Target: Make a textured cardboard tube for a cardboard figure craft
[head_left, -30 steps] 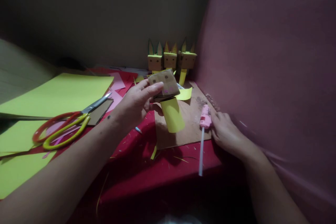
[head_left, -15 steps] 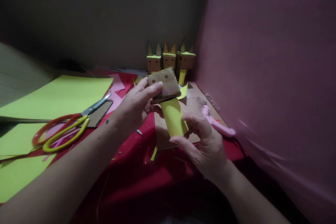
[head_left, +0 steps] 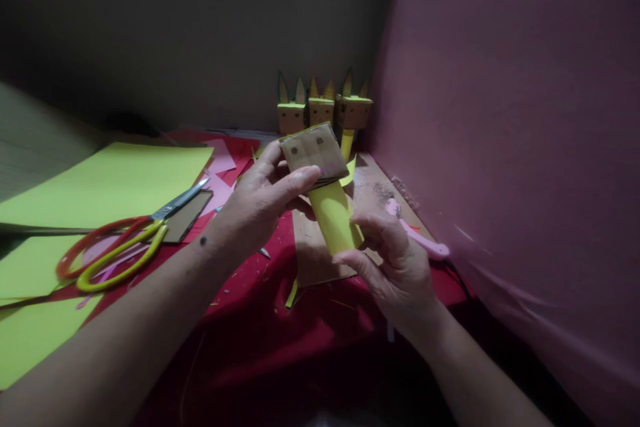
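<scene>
My left hand [head_left: 267, 190] grips a small cardboard box head [head_left: 316, 150] with two drawn eyes, its thumb lying across the front face. Below the box, touching its underside, is a yellow paper tube [head_left: 334, 217], tilted toward the lower right. The thumb and fingers of my right hand [head_left: 393, 260] pinch the lower end of that tube. Whether the box and tube are glued together I cannot tell. Both hang above a brown cardboard sheet [head_left: 320, 267] on the red cloth.
Scissors [head_left: 120, 240] with red and yellow handles lie left on yellow paper sheets [head_left: 115, 173]. Three box figures with pointed ears [head_left: 321, 110] stand at the back. A pink glue gun [head_left: 420, 240] lies right, near the pink wall covering [head_left: 500, 113]. Scraps dot the red cloth [head_left: 240, 287].
The box and tube have shifted slightly right and up with both hands. My left thumb now reaches farther across the box's face, over the pink marks.
</scene>
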Motion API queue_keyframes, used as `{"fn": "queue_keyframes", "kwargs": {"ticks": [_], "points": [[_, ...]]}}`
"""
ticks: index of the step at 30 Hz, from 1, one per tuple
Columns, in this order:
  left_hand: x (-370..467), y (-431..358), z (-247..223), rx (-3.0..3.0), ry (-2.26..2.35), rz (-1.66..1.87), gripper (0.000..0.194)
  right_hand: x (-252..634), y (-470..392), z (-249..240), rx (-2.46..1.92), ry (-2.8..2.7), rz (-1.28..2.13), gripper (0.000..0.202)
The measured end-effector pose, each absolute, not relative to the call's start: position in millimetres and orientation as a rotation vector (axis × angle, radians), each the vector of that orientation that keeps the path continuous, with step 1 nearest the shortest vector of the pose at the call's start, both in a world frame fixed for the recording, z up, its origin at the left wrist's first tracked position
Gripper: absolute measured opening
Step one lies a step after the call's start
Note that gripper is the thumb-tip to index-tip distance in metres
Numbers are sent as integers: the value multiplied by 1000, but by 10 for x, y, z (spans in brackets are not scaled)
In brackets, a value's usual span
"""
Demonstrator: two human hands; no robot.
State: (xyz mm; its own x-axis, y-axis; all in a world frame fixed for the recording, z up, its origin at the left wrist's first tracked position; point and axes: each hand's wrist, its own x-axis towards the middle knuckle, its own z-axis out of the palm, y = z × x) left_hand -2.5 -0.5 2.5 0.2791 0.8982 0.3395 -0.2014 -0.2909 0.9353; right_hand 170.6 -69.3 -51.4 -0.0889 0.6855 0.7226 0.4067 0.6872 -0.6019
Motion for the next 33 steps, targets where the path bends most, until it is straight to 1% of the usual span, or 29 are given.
{"fn": "queue_keyframes", "kwargs": {"ticks": [5,17,23,29,33], "points": [[-29,4,24,1472,706,1248,33,1714,-694,-525,-895,-1725,326,32],[-23,-23,34,1498,733,1256,39,1753,-660,-528,-845,-1773,312,32],[-26,6,0,1495,757,1274,33,1753,-647,-545,-898,-1778,272,32],[-27,-1,-15,1486,795,1242,37,1798,-672,-566,-941,-1779,516,46],[-26,4,-22,1483,787,1251,38,1808,-724,-548,-961,-1745,599,48]]}}
